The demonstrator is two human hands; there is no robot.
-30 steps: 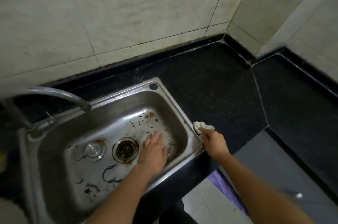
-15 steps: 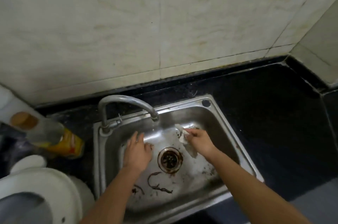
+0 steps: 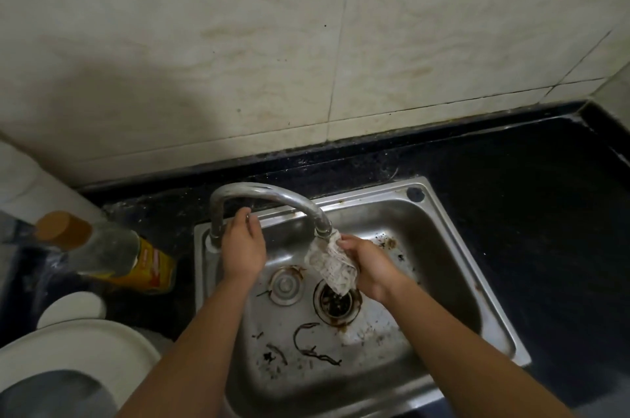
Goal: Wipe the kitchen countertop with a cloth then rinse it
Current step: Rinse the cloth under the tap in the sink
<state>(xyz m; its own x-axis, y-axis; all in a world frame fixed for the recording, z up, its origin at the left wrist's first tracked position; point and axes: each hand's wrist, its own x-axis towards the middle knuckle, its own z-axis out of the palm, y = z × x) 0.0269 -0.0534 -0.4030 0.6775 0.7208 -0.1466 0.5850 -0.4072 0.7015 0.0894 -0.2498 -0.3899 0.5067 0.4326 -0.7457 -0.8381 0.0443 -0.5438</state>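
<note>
So the cloth (image 3: 332, 262) has gone from the countertop (image 3: 511, 213) edge to right under the faucet (image 3: 272, 197) spout, clamped in the curled fingers of my right hand (image 3: 370, 267), left hand (image 3: 243, 248) now up at its base (can't tell its grip), so we're onto rinsing

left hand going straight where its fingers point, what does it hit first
Likely the curved steel faucet spout just beyond the left hand; depth is unclear, so it might pass under to the back rim of the steel sink.
</note>
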